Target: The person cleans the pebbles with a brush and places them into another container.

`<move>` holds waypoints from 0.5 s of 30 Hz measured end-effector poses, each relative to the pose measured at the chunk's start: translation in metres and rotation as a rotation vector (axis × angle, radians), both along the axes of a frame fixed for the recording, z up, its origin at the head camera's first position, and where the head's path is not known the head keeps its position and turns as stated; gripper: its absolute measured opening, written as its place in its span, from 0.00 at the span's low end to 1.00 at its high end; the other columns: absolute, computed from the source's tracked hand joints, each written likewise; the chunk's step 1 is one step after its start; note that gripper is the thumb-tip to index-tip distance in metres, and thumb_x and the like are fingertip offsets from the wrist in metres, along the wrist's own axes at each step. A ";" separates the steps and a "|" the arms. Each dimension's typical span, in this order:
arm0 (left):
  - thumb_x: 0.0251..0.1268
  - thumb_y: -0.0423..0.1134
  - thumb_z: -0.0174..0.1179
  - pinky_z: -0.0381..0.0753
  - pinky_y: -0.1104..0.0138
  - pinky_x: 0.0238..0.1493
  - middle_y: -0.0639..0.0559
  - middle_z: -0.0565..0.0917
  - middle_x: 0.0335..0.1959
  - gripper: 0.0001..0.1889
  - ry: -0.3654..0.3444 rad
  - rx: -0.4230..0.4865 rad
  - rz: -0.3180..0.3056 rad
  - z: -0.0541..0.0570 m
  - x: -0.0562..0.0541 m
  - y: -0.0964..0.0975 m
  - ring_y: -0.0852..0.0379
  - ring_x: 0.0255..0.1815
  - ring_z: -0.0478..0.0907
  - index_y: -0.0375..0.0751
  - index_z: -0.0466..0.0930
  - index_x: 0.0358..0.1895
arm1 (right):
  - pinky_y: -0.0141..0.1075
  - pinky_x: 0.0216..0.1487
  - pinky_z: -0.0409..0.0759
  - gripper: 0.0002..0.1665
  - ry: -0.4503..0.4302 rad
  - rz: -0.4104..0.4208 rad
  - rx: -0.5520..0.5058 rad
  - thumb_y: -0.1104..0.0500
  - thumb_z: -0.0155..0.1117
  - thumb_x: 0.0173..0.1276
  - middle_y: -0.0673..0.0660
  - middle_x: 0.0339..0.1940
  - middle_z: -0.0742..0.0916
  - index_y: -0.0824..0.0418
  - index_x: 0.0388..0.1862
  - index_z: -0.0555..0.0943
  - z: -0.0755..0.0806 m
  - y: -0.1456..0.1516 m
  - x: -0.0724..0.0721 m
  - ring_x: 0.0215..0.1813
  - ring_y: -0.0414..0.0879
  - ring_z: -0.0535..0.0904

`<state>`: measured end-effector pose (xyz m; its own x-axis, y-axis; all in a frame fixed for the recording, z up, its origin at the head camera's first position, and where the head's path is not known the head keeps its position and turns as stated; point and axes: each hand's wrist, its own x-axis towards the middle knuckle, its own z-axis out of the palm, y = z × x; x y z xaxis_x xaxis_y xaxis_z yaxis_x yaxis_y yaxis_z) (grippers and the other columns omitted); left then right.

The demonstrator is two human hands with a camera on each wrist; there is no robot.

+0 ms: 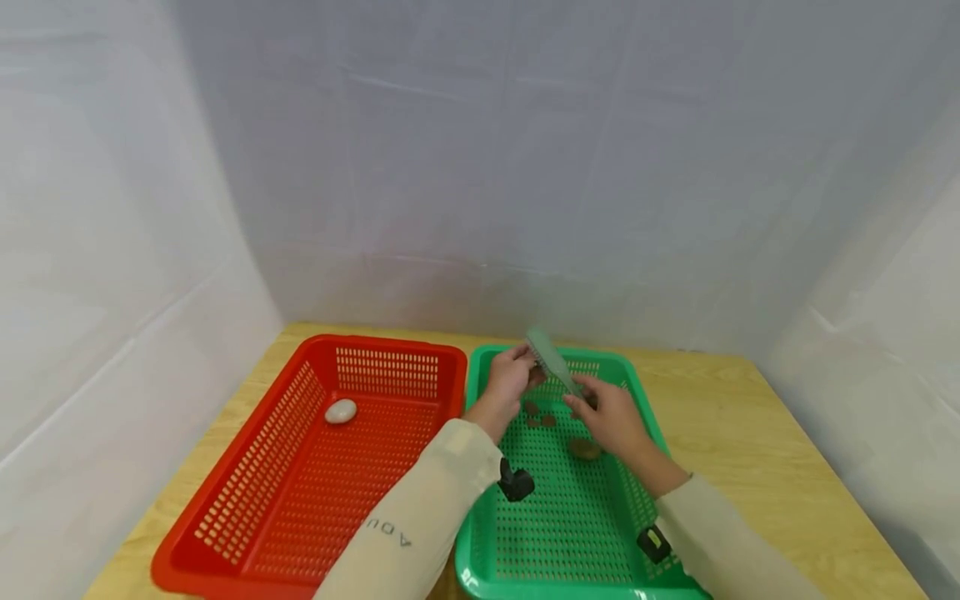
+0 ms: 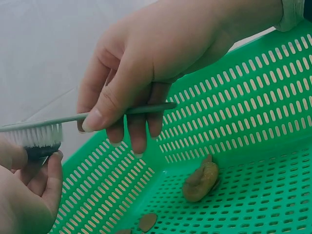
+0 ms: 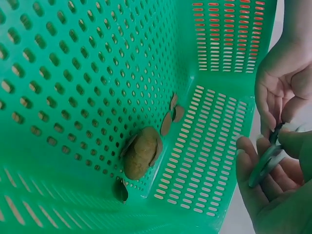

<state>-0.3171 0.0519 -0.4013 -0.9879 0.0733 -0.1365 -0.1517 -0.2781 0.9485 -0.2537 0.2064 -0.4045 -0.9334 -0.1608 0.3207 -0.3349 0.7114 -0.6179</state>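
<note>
Green brush (image 1: 552,365) above basket (image 1: 555,517), open room towards near rim (image 1: 555,591)

Scrubbing brush (image 1: 553,362): grey-green back with pale, upright bristles (image 2: 44,136); slanted in the head view, its upper end toward the left hand (image 1: 510,385), its lower end toward the right hand (image 1: 606,412); raised above the green basket (image 1: 555,590).
Brush handle (image 2: 153,107): slim, rounded at the tip; pinched between the right thumb and fingers.
Dark object (image 2: 45,151): small, nearly black; held in the left fingers, directly under the bristles and touching their tips; partly hidden by hand and bristles; its exact kind cannot be told.
</note>
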 end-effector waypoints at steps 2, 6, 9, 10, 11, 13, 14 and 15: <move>0.76 0.35 0.49 0.83 0.63 0.49 0.38 0.80 0.56 0.20 -0.016 -0.004 -0.001 0.001 0.000 0.000 0.50 0.46 0.82 0.35 0.70 0.68 | 0.35 0.25 0.76 0.25 -0.020 -0.008 0.011 0.59 0.63 0.70 0.57 0.28 0.87 0.70 0.62 0.75 0.000 0.000 0.001 0.28 0.48 0.83; 0.77 0.35 0.49 0.83 0.69 0.42 0.37 0.79 0.57 0.19 -0.047 0.016 0.002 0.002 0.001 -0.001 0.56 0.38 0.80 0.37 0.71 0.67 | 0.34 0.23 0.77 0.24 -0.037 -0.039 0.000 0.59 0.63 0.70 0.57 0.29 0.87 0.70 0.61 0.76 0.000 0.002 0.001 0.27 0.45 0.83; 0.77 0.34 0.48 0.83 0.71 0.40 0.34 0.77 0.58 0.19 -0.058 0.050 0.012 0.004 0.000 -0.002 0.57 0.37 0.79 0.35 0.71 0.67 | 0.34 0.20 0.77 0.23 -0.041 -0.070 -0.030 0.60 0.62 0.71 0.59 0.29 0.88 0.70 0.60 0.77 0.000 0.003 -0.001 0.26 0.45 0.84; 0.77 0.34 0.48 0.84 0.71 0.41 0.33 0.76 0.59 0.19 -0.059 0.062 0.013 0.004 0.000 -0.002 0.56 0.39 0.79 0.34 0.71 0.67 | 0.34 0.20 0.77 0.23 -0.041 -0.079 -0.037 0.60 0.62 0.71 0.60 0.30 0.88 0.71 0.60 0.77 0.000 0.004 -0.002 0.26 0.46 0.84; 0.77 0.34 0.48 0.84 0.70 0.42 0.32 0.76 0.60 0.19 -0.059 0.072 0.014 0.004 -0.001 -0.002 0.54 0.41 0.80 0.34 0.71 0.67 | 0.34 0.20 0.78 0.23 -0.044 -0.087 -0.040 0.60 0.62 0.71 0.61 0.31 0.88 0.71 0.60 0.76 0.000 0.004 -0.002 0.26 0.47 0.84; 0.77 0.33 0.47 0.84 0.68 0.46 0.31 0.75 0.61 0.20 -0.062 0.097 0.014 0.005 -0.001 -0.001 0.50 0.47 0.81 0.33 0.70 0.67 | 0.35 0.21 0.79 0.24 -0.059 -0.101 -0.049 0.59 0.61 0.72 0.63 0.33 0.88 0.72 0.61 0.75 0.000 0.005 -0.003 0.28 0.49 0.85; 0.77 0.33 0.47 0.84 0.67 0.48 0.31 0.75 0.61 0.20 -0.062 0.108 0.011 0.005 -0.001 -0.001 0.48 0.50 0.80 0.32 0.70 0.67 | 0.36 0.22 0.79 0.24 -0.061 -0.109 -0.049 0.59 0.61 0.72 0.64 0.34 0.88 0.72 0.62 0.74 0.000 0.005 -0.003 0.29 0.50 0.85; 0.77 0.33 0.47 0.83 0.66 0.49 0.32 0.74 0.61 0.20 -0.063 0.115 0.007 0.005 -0.001 -0.001 0.46 0.53 0.80 0.32 0.69 0.67 | 0.36 0.23 0.80 0.25 -0.064 -0.117 -0.051 0.59 0.61 0.72 0.65 0.35 0.88 0.73 0.62 0.74 0.000 0.005 -0.003 0.29 0.51 0.86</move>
